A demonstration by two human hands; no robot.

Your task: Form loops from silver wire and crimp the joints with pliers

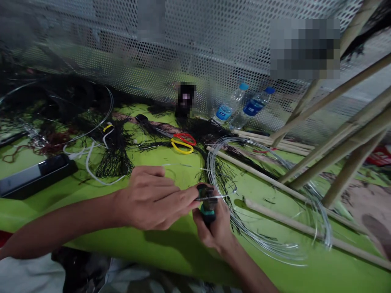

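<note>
Near the middle of the view, my right hand [215, 228] is wrapped round a pair of pliers [208, 206] with dark jaws and teal-and-black handles. My left hand [160, 199] is closed, its fingertips pinching a thin pale wire [221, 196] at the jaws. The wire runs across the pliers toward the right. Beside my right hand lies a large loose coil of clear wire [262, 240] on the green surface [134, 248]. The exact contact between jaws and wire is too small to tell.
Scissors [182, 151] with red and yellow handles lie beyond my hands. Two water bottles [225, 109] lean by a perforated metal screen [195, 53]. Bamboo poles [345, 146] slant at the right. Black netting [114, 156], a white cord [88, 167] and a dark box [36, 179] are at left.
</note>
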